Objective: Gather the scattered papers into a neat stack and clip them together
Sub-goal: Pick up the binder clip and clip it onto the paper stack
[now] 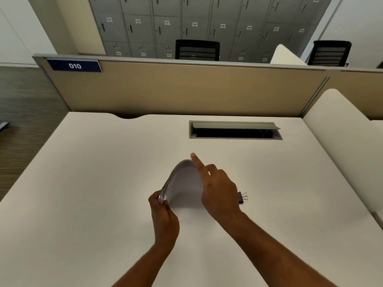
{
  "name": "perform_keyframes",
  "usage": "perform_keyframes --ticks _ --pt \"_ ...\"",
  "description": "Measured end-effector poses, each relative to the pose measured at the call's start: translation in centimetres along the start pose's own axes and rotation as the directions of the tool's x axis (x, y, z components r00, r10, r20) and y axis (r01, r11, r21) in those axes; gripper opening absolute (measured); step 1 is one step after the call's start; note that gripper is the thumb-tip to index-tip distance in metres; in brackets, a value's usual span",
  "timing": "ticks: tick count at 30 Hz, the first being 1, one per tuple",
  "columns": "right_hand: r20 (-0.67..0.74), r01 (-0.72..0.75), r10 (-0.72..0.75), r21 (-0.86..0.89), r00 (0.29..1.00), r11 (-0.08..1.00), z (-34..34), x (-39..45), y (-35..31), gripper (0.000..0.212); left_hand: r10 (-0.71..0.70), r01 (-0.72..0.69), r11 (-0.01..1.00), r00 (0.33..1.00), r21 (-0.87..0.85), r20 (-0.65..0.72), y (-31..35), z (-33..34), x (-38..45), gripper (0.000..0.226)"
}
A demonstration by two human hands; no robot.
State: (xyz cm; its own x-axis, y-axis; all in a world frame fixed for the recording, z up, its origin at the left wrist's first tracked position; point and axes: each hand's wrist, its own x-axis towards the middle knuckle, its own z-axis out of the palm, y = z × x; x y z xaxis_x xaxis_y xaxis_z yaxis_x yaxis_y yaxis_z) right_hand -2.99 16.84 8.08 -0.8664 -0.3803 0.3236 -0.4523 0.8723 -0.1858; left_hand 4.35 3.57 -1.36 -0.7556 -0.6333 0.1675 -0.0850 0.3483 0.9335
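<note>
A stack of white papers (pixel 184 185) stands on edge and bows into an arch at the middle of the white desk (pixel 93 183). My left hand (pixel 163 216) pinches the stack's near-left corner. My right hand (pixel 217 189) holds the stack's right side, its index finger stretched out along the top of the arch; the other fingers are hidden behind the sheets. A black binder clip (pixel 242 197) with silver wire handles lies on the desk just right of my right hand, partly hidden by it.
A cable tray (pixel 235 130) with its lid raised is set into the desk behind the papers. A tan partition (pixel 186 90) with a "010" sign closes the back edge. A white curved divider (pixel 342 131) borders the right side.
</note>
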Motion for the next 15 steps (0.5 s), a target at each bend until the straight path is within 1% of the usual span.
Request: perform_keyframes --ticks 3,6,8,11,15 --pt "0.054 0.038 -0.033 -0.090 0.998 0.995 0.2 1.1 -0.4 0.107 0.045 -0.045 0.999 0.999 0.023 -0.004 0.3 -0.1 0.2 0.049" --pt "0.075 0.037 -0.027 -0.131 0.997 0.991 0.8 2.3 -0.4 0.108 0.030 -0.030 0.999 1.000 0.013 -0.005 0.1 -0.2 0.4 0.055" --pt "0.085 0.038 -0.026 -0.145 0.996 0.989 1.2 2.7 -0.1 0.103 0.010 -0.010 1.000 1.000 0.005 -0.006 -0.1 -0.2 0.3 0.056" --pt "0.132 0.054 -0.034 -0.148 0.991 0.988 1.3 3.4 0.6 0.090 0.015 -0.015 1.000 1.000 0.009 -0.011 -0.3 -0.3 0.3 0.056" --pt "0.142 0.045 -0.026 -0.132 0.989 0.990 1.2 3.9 0.8 0.091 0.029 -0.029 1.000 0.999 0.011 -0.023 -0.5 -0.2 0.4 0.054"
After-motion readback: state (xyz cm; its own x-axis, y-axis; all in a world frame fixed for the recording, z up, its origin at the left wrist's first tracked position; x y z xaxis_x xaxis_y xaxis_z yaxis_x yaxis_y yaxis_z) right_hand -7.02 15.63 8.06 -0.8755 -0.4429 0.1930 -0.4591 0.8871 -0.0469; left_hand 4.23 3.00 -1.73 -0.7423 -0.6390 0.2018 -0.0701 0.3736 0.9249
